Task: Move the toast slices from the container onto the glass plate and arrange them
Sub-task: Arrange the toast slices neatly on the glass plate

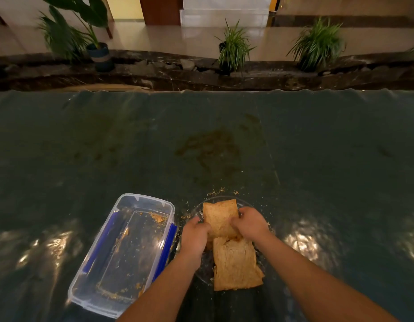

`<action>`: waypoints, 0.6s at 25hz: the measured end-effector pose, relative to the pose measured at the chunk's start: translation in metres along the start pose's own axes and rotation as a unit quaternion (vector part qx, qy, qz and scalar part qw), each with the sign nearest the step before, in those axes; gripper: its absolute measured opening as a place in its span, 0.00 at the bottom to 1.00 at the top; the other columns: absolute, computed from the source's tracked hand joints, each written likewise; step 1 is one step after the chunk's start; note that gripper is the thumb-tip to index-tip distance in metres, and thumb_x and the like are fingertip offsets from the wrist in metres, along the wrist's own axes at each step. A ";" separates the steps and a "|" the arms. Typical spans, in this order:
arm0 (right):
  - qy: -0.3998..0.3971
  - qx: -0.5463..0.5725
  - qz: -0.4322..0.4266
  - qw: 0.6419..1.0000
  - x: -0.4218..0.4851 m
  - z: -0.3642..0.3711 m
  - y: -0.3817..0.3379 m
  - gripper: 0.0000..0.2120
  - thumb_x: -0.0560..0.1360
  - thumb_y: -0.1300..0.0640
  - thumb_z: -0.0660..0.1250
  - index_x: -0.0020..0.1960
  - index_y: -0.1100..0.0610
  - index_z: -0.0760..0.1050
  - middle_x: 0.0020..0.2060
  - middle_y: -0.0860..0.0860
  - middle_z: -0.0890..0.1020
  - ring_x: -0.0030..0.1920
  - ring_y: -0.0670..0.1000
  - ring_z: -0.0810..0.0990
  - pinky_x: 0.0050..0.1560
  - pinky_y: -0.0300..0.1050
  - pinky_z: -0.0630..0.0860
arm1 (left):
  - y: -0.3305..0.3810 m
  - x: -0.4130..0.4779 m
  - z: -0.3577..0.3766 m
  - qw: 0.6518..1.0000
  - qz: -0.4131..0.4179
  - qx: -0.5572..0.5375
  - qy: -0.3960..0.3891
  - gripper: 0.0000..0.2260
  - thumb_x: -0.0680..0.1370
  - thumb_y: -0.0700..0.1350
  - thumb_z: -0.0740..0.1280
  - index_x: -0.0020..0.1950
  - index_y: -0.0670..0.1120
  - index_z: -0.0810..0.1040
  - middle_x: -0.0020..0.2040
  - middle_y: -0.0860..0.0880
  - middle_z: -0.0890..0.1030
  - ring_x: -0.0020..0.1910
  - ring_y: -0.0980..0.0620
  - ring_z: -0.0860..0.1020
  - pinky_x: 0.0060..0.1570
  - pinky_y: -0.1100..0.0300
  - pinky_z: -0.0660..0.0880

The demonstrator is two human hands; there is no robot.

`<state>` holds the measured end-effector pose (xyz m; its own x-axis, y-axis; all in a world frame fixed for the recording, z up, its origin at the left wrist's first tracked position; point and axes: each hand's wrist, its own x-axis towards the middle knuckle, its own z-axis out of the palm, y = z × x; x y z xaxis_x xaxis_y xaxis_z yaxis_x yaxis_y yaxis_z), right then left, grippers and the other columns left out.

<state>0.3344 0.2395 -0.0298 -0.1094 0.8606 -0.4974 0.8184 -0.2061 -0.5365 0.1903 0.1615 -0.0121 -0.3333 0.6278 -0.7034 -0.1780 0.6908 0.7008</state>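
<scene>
A clear plastic container [122, 254] with blue side clips stands at the near left; only crumbs lie in it. Right of it sits the glass plate [196, 212], mostly covered. A far toast slice [220, 217] lies on the plate's far half. My left hand [194, 235] grips its left edge and my right hand [250, 224] grips its right edge. A near stack of toast slices [235, 266] lies on the plate's near half, overhanging its near rim. Part of the plate is hidden under my hands and the toast.
The table is covered with a dark green glossy sheet [201, 140] bearing brownish stains. Crumbs [220, 191] are scattered around the plate. Beyond the table's far edge a dark stone ledge carries potted plants [234, 49].
</scene>
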 end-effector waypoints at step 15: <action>0.027 0.106 0.005 0.994 0.002 -0.004 0.014 0.13 0.72 0.55 0.70 0.56 0.57 0.78 0.44 0.51 0.83 0.44 0.51 0.82 0.43 0.54 0.80 | 0.003 0.004 -0.003 0.999 0.044 0.000 -0.025 0.21 0.75 0.38 0.66 0.67 0.50 0.71 0.53 0.56 0.78 0.50 0.60 0.76 0.45 0.61 0.71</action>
<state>0.3482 0.2399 -0.0359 -0.0660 0.8805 -0.4694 0.6819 -0.3036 -0.6655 0.1863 0.1647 -0.0125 -0.3002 0.7034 -0.6443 -0.1492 0.6325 0.7600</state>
